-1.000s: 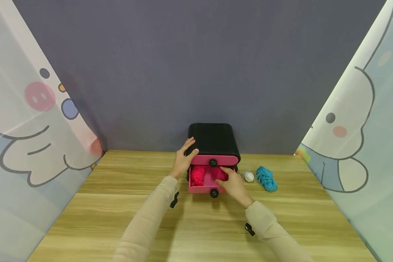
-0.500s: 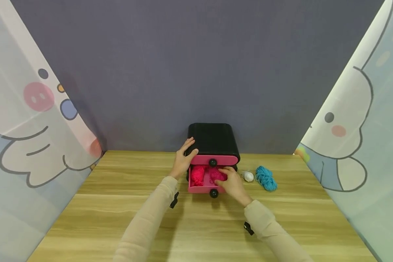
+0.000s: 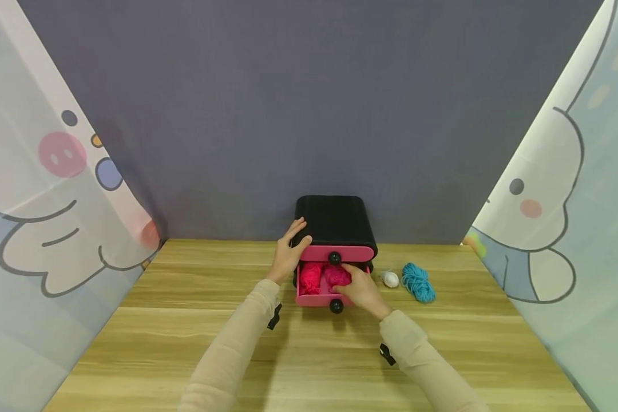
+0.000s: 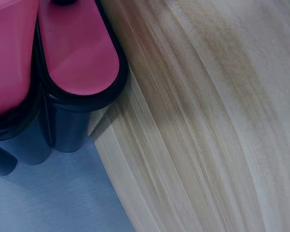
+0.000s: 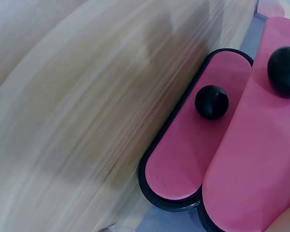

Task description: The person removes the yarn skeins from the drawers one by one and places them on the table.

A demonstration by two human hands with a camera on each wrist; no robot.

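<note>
A black cabinet point(image 3: 335, 220) with pink drawer fronts and round black knobs stands at the back of the table. In the head view, a pink drawer point(image 3: 316, 300) is pulled out below the top one. Red yarn point(image 3: 311, 277) lies at its left. My right hand point(image 3: 361, 290) reaches in from the right, thumb and fingers around a magenta yarn ball point(image 3: 337, 276) beside the red one. My left hand point(image 3: 286, 254) rests against the cabinet's upper left edge with fingers extended. The right wrist view shows another closed drawer point(image 5: 183, 154) beneath the pulled-out one.
On the table point(image 3: 185, 343), right of the cabinet, lie a small white yarn ball point(image 3: 389, 279) and a blue yarn skein point(image 3: 419, 282). A dark grey wall point(image 3: 309, 114) rises directly behind the cabinet. Cartoon-printed curtains flank both sides.
My right hand has shifted a little left inside the drawer, and the magenta yarn ball has come left with it. The left hand has stayed on the cabinet.
</note>
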